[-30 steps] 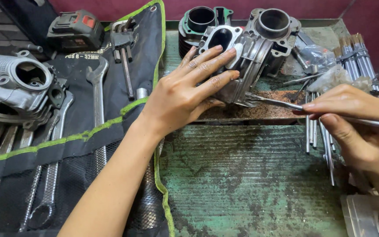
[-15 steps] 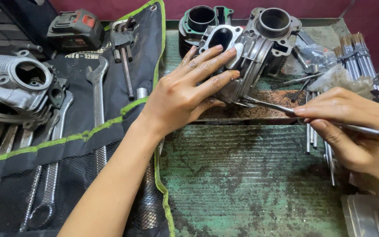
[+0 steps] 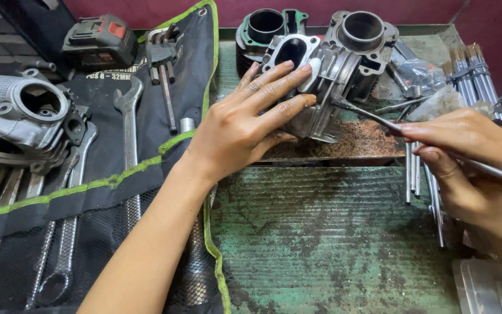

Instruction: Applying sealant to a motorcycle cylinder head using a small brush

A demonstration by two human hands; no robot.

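Bench (image 3: 332, 232) of green, rust-worn metal, seen from above, with both hands at work near its far edge. The left hand (image 3: 245, 125) lies flat with fingers spread wide over the side of a grey finned engine cylinder (image 3: 321, 75), steadying it; the fingertips reach the pale oval port on its upper face. The cylinder rests on a rusty raised strip of the bench, tilted toward the camera. The right hand (image 3: 466, 157) is closed around a thin metal pick (image 3: 379, 119), pinched between thumb and forefinger, and the tip of the pick touches the fins on the cylinder's right side. A second grey cylinder (image 3: 361, 32) with a round bore stands just behind and touches the first (whether the two are joined cannot be told). A dark green cylinder (image 3: 265, 29) stands to the left of that, at the back edge. A bundle of long steel rods (image 3: 472, 70) lies on the right, partly under the right hand. To the left a black tool roll (image 3: 117, 186) with green edging is spread open, holding several spanners (image 3: 129, 128). A grey engine casing (image 3: 18, 122) sits on the roll's left part, and a black power-tool battery (image 3: 100, 40) lies at its far end.
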